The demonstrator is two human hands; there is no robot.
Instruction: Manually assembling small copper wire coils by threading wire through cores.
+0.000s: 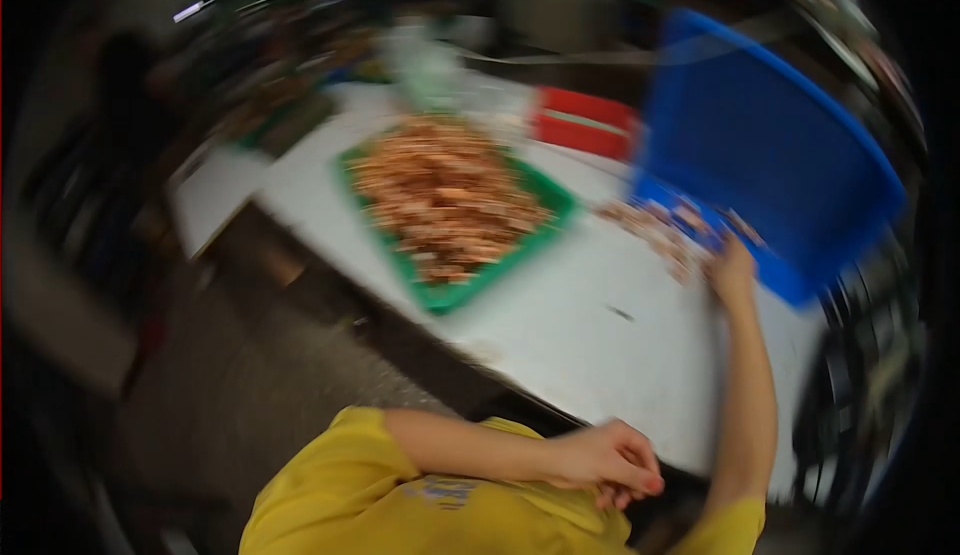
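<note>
Your right hand (pixel 733 267) is at the small copper-coloured pieces (pixel 655 232) by the lower edge of a tilted blue bin (pixel 775 145).
Blur hides whether its fingers grip any; more lie on the white table (pixel 640 355) just left of it. The bin rises beyond it, a red box (pixel 583 123) sits farther off to its left, and a green tray (pixel 440 301) heaped with similar pieces stands well left. Your left hand (pixel 605 458), fingers curled, is nearer your yellow shirt (pixel 400 520); whether it holds anything, you cannot tell.
</note>
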